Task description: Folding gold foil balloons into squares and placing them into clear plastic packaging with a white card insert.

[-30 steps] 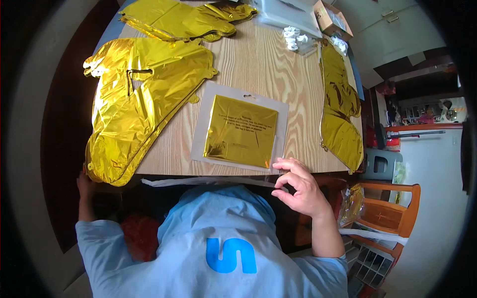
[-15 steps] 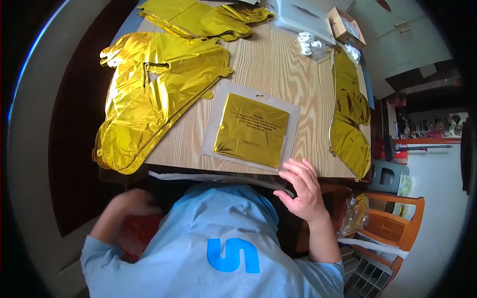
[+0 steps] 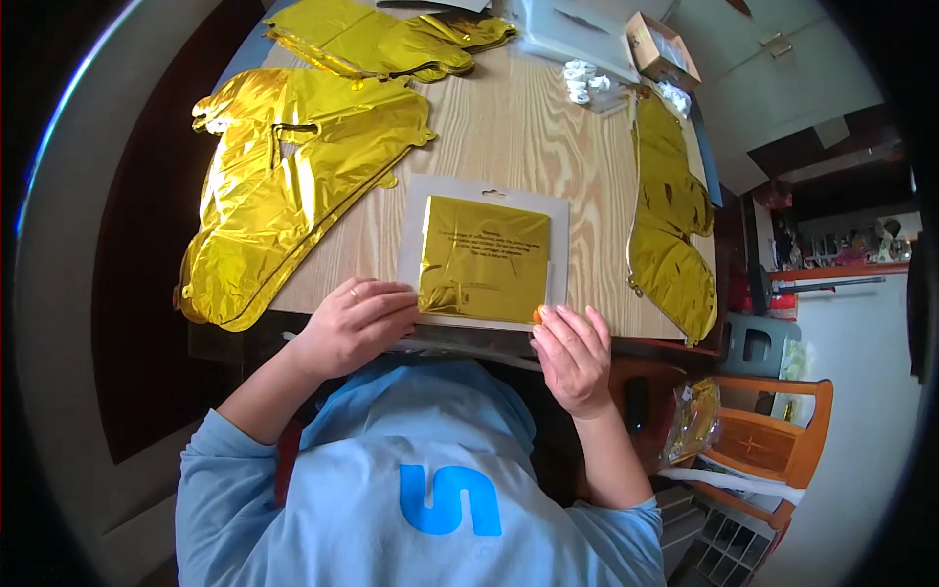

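Observation:
A clear flat plastic packet (image 3: 559, 217) lies at the near edge of the wooden table, a folded gold foil balloon (image 3: 484, 256) inside it and dark print on its front. A hanging slot is cut in its far edge. My left hand (image 3: 357, 325) rests at the packet's near left corner, fingers together and closed on the edge; the thumb is mostly hidden. At the near right corner, my right hand (image 3: 573, 360) has its thumb and fingertips closed on the packet. A small orange spot (image 3: 538, 314) shows at those fingertips; I cannot tell what it is.
Large flat gold foil balloons (image 3: 303, 186) cover the table's left side, with another (image 3: 670, 220) along the right edge. Small white items (image 3: 584, 82), clear plastic sheets (image 3: 562, 39) and an open cardboard box (image 3: 663, 51) sit at the far right. A wooden chair (image 3: 758, 440) stands right.
My left hand has come up from beside my body to the packet's near left corner. The packet has turned squarer to me, and my right hand's spread fingers have closed at its corner.

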Demonstrator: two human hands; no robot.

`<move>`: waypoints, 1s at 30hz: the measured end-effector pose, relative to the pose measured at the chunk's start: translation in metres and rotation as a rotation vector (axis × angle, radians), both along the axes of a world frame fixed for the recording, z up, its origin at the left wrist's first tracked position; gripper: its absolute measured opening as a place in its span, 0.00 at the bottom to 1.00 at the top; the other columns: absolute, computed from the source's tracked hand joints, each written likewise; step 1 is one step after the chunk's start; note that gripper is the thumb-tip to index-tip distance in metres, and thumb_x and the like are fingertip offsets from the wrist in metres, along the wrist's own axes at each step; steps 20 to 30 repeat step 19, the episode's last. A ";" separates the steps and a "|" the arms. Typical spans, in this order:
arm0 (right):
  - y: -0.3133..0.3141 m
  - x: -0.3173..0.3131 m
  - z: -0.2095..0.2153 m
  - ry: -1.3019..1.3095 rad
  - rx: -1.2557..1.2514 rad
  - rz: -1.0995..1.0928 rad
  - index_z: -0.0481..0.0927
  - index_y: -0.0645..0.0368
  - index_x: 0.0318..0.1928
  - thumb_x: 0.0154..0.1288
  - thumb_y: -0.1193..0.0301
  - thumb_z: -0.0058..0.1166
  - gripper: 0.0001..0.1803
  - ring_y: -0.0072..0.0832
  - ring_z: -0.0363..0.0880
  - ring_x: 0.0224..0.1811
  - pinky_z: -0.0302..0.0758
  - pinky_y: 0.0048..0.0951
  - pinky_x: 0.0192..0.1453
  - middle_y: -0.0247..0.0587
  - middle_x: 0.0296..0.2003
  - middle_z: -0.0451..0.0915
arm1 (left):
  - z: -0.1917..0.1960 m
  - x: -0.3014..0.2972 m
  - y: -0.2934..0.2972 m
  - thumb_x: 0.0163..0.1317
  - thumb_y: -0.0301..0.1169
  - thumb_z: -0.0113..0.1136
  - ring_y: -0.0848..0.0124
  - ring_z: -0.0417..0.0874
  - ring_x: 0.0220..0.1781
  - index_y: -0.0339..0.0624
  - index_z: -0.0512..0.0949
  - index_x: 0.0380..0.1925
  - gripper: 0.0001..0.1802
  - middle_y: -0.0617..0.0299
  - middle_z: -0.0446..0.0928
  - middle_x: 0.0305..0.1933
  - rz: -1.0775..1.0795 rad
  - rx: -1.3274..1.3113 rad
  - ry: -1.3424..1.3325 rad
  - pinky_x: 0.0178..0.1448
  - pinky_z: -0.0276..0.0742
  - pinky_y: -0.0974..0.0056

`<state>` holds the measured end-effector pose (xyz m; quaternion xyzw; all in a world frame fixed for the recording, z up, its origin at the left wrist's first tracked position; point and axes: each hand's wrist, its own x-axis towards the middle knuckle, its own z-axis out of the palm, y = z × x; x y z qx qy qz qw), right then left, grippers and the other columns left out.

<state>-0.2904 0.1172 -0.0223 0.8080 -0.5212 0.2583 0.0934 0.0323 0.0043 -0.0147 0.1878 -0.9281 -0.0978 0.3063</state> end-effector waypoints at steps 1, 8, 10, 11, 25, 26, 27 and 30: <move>-0.001 0.000 0.004 -0.016 0.003 0.006 0.84 0.52 0.50 0.60 0.71 0.70 0.17 0.34 0.81 0.58 0.69 0.48 0.71 0.36 0.57 0.83 | -0.002 0.002 0.000 0.53 0.26 0.73 0.61 0.85 0.55 0.40 0.85 0.43 0.16 0.58 0.83 0.51 0.005 0.031 0.019 0.56 0.80 0.56; -0.023 0.001 0.019 -0.381 0.220 -0.012 0.82 0.56 0.35 0.56 0.74 0.72 0.09 0.35 0.83 0.40 0.80 0.38 0.49 0.40 0.42 0.84 | -0.002 -0.003 -0.003 0.53 0.27 0.73 0.60 0.83 0.57 0.44 0.83 0.31 0.07 0.61 0.83 0.49 0.087 0.274 0.095 0.66 0.69 0.47; -0.033 0.007 0.027 -0.530 0.340 -0.080 0.78 0.60 0.30 0.57 0.76 0.70 0.10 0.37 0.80 0.32 0.77 0.36 0.38 0.41 0.34 0.80 | 0.003 -0.005 -0.004 0.53 0.28 0.73 0.57 0.80 0.62 0.45 0.80 0.27 0.07 0.62 0.83 0.49 0.161 0.339 0.070 0.74 0.59 0.41; -0.038 0.006 0.032 -0.555 0.432 -0.122 0.78 0.61 0.30 0.57 0.76 0.70 0.10 0.37 0.79 0.31 0.77 0.37 0.37 0.41 0.33 0.79 | 0.008 -0.006 -0.004 0.53 0.29 0.73 0.56 0.78 0.65 0.45 0.79 0.25 0.09 0.62 0.82 0.49 0.209 0.384 0.046 0.77 0.52 0.39; -0.078 -0.007 0.053 -0.493 0.954 -0.376 0.73 0.61 0.28 0.52 0.68 0.76 0.20 0.32 0.75 0.29 0.74 0.35 0.35 0.43 0.29 0.78 | 0.014 -0.005 -0.008 0.47 0.33 0.75 0.53 0.70 0.72 0.51 0.79 0.39 0.18 0.61 0.79 0.56 0.379 0.516 -0.082 0.82 0.39 0.35; -0.078 -0.007 0.053 -0.493 0.954 -0.376 0.73 0.61 0.28 0.52 0.68 0.76 0.20 0.32 0.75 0.29 0.74 0.35 0.35 0.43 0.29 0.78 | 0.014 -0.005 -0.008 0.47 0.33 0.75 0.53 0.70 0.72 0.51 0.79 0.39 0.18 0.61 0.79 0.56 0.379 0.516 -0.082 0.82 0.39 0.35; -0.078 -0.007 0.053 -0.493 0.954 -0.376 0.73 0.61 0.28 0.52 0.68 0.76 0.20 0.32 0.75 0.29 0.74 0.35 0.35 0.43 0.29 0.78 | 0.014 -0.005 -0.008 0.47 0.33 0.75 0.53 0.70 0.72 0.51 0.79 0.39 0.18 0.61 0.79 0.56 0.379 0.516 -0.082 0.82 0.39 0.35; -0.078 -0.007 0.053 -0.493 0.954 -0.376 0.73 0.61 0.28 0.52 0.68 0.76 0.20 0.32 0.75 0.29 0.74 0.35 0.35 0.43 0.29 0.78 | 0.014 -0.005 -0.008 0.47 0.33 0.75 0.53 0.70 0.72 0.51 0.79 0.39 0.18 0.61 0.79 0.56 0.379 0.516 -0.082 0.82 0.39 0.35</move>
